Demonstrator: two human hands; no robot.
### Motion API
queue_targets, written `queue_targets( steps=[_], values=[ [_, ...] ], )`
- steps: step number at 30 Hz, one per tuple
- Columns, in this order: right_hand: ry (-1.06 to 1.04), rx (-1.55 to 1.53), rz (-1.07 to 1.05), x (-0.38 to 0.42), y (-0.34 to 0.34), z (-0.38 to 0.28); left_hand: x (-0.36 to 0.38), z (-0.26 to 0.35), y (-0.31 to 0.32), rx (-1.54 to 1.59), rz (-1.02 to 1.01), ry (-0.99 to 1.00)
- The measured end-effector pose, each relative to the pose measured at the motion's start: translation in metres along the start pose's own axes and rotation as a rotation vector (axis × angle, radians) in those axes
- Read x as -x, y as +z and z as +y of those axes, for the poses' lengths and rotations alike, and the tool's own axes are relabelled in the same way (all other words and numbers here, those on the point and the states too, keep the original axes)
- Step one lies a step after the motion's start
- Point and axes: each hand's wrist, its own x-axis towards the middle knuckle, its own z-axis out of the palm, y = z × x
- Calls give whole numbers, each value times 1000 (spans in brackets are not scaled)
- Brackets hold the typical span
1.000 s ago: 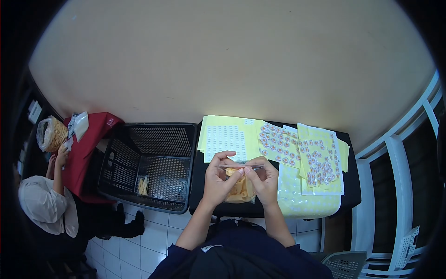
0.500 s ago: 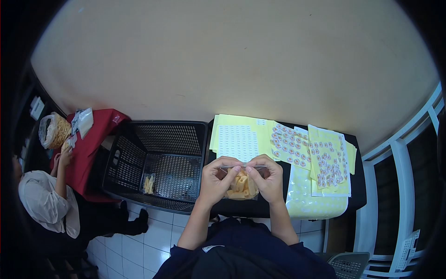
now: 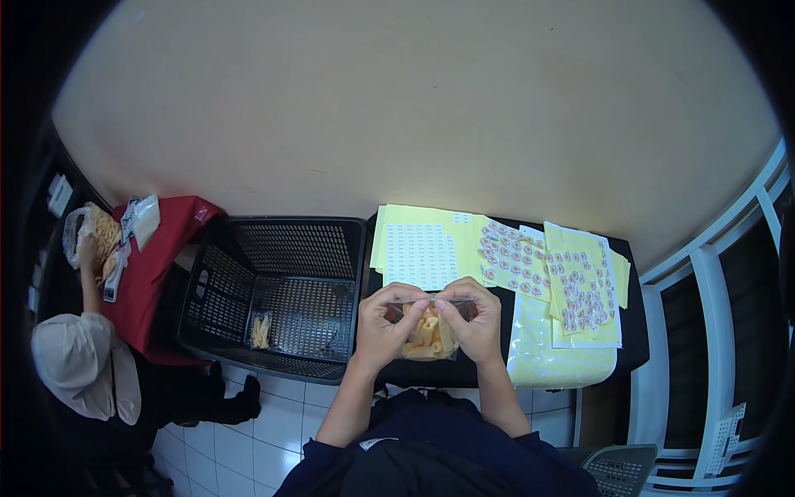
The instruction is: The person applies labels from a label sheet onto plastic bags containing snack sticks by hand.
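Since the earlier frame, at far left a co-worker's hand (image 3: 87,248) has moved up to the large bag of snacks (image 3: 105,229). Next comes the black basket (image 3: 327,224), inside which lies a small packet (image 3: 261,331). Over the black table (image 3: 634,341), the left hand (image 3: 384,325) is almost closed, its thumb pinching the top edge of a clear bag (image 3: 428,341) with snack pieces, and the right hand (image 3: 474,325), equally curled, pinches the same edge, near the sticker sheets (image 3: 584,286) further right.
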Motion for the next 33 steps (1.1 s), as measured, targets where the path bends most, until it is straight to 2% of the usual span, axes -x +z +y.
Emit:
queue_targets(
  steps=[10, 14, 16, 22, 24, 33],
  values=[
    [-62, -10, 15, -4, 1, 3, -1, -9, 6, 28, 83, 92],
    [-43, -7, 12, -6, 2, 6, -3, -12, 5, 31, 79, 69],
    [-34, -14, 2, -8, 3, 7, -5, -10, 5, 154, 76, 38],
    [-53, -30, -79, -17, 4, 10, -13, -10, 2, 66, 119, 114],
    [-141, -72, -21, -20, 6, 14, -17, -10, 3, 70, 146, 121],
    [-87, 1, 32, -31, 8, 20, -32, -14, 6, 18, 180, 162]
  ],
)
